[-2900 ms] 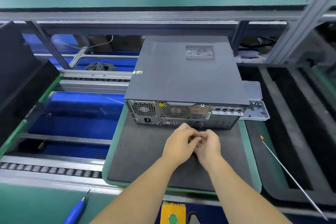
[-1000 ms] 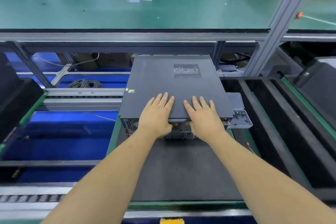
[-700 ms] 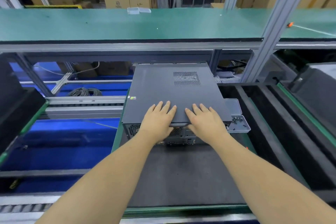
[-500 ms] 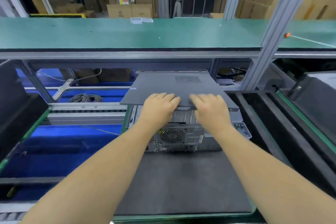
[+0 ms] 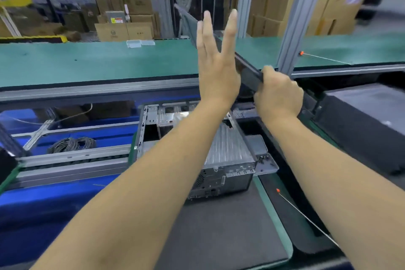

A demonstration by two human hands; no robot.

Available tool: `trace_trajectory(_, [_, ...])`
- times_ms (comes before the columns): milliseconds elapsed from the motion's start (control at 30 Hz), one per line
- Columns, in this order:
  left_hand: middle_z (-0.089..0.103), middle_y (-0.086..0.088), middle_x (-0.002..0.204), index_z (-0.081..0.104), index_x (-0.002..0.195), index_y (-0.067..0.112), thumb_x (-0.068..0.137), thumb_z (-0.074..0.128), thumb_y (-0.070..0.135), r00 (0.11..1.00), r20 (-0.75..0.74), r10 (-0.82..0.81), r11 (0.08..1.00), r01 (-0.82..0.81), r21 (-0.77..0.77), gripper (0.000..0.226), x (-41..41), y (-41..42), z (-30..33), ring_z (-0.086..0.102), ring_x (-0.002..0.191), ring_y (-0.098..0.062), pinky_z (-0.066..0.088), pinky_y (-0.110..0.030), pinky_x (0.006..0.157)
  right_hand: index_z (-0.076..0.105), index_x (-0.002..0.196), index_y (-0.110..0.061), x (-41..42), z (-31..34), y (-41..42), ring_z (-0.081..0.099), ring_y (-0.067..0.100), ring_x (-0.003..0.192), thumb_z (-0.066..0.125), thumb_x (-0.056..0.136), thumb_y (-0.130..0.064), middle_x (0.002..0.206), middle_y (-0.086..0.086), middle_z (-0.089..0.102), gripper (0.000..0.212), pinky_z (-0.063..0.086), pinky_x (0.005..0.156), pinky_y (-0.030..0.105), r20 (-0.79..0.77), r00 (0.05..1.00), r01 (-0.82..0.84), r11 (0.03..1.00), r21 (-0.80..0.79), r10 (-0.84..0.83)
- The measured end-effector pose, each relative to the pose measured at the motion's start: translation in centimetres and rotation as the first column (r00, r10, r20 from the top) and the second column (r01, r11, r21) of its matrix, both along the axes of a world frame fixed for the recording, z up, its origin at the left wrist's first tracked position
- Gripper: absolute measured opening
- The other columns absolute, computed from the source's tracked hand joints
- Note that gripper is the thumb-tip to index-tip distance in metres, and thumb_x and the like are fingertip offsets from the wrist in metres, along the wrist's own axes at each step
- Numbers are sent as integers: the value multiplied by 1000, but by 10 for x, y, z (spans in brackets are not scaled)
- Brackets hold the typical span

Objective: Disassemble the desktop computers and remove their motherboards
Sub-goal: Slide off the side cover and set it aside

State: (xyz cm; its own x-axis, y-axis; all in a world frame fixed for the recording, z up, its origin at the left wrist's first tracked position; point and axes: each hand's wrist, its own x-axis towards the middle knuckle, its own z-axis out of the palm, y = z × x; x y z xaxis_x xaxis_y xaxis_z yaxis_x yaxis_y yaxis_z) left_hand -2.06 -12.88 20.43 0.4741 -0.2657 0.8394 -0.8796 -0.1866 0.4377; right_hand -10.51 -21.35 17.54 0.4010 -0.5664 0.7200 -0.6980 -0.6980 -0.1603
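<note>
The desktop computer (image 5: 221, 169) lies on the dark mat (image 5: 219, 237) with its top open, bare metal chassis and a silver drive cage showing. Its dark cover panel (image 5: 186, 19) is lifted off and held on edge high above the case, tilted toward the back left. My right hand (image 5: 277, 94) grips the panel's near lower edge. My left hand (image 5: 215, 68) is raised with straight fingers, flat against the panel's side. My forearms hide much of the case interior.
A small grey parts tray (image 5: 265, 160) sits at the case's right. A thin rod with an orange tip (image 5: 306, 217) lies right of the mat. A dark case (image 5: 368, 125) stands at right. A green shelf (image 5: 87, 59) and a metal post (image 5: 300, 17) stand behind.
The cover panel slid back, came off the case and now stands raised on edge. My right hand closed round its edge; my left hand straightened against it. The chassis interior is exposed.
</note>
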Motion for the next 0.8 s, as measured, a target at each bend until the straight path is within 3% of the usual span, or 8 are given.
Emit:
trace_trajectory(100, [-10,-11,166,10,159,35,78,59,-22,927,-272,-256,966,253,-50,110,-19,-50,10,18,150,-31,50,-23,82,36,82,-14,-32,8,-38,55,38,59,66,78,-2,70,16,59,33,22,51,30,-51,996,72,997,-11,-73])
trace_trajectory(167, [15,-8,165,9,159,36,87,66,-8,776,-504,-378,910,411,-50,102,-32,-85,15,44,134,-29,50,-25,79,36,84,-14,-58,8,-70,49,35,61,64,82,-4,77,17,62,30,27,55,34,-91,987,136,991,6,-135])
trace_trajectory(233, [40,-7,153,10,159,34,90,65,-3,654,-628,-422,861,505,-53,96,-45,-123,13,60,106,-19,48,-22,75,36,85,-14,-86,1,-101,47,33,64,62,84,-5,81,17,63,28,29,57,35,-118,976,191,981,44,-184])
trace_trajectory(300, [43,-6,148,12,159,32,90,63,-6,563,-694,-449,826,557,-83,94,-60,-162,10,54,82,-8,47,-18,66,36,85,-14,-108,-6,-130,46,33,67,60,85,-4,81,16,62,25,31,61,37,-152,964,236,966,102,-219])
trace_trajectory(333, [42,-6,148,13,159,30,89,64,-7,522,-716,-464,807,582,-99,94,-69,-182,6,52,80,-7,47,-17,65,37,85,-14,-117,-9,-146,44,32,68,59,84,-4,79,14,58,25,32,62,37,-172,958,255,959,127,-231])
trace_trajectory(467, [35,-9,152,21,156,23,85,67,-6,420,-754,-505,756,636,-153,89,-105,-263,-13,50,97,-8,46,-22,75,38,88,-14,-139,-12,-211,56,38,77,60,84,-5,86,16,61,24,35,60,37,-217,946,285,939,195,-242])
trace_trajectory(667, [38,-7,147,26,147,26,87,59,-3,295,-823,-485,723,665,-188,75,-133,-359,-40,56,90,-26,44,-33,72,38,90,-14,-161,-24,-291,61,41,89,60,86,-8,98,17,65,23,34,62,37,-236,949,266,932,246,-208])
trace_trajectory(800, [24,-2,162,20,154,28,87,61,1,239,-849,-471,714,669,-208,83,-137,-395,-50,46,135,-33,46,-42,101,43,96,-15,-156,-16,-325,61,41,99,61,90,-12,106,16,64,19,34,64,38,-259,952,234,938,257,-166])
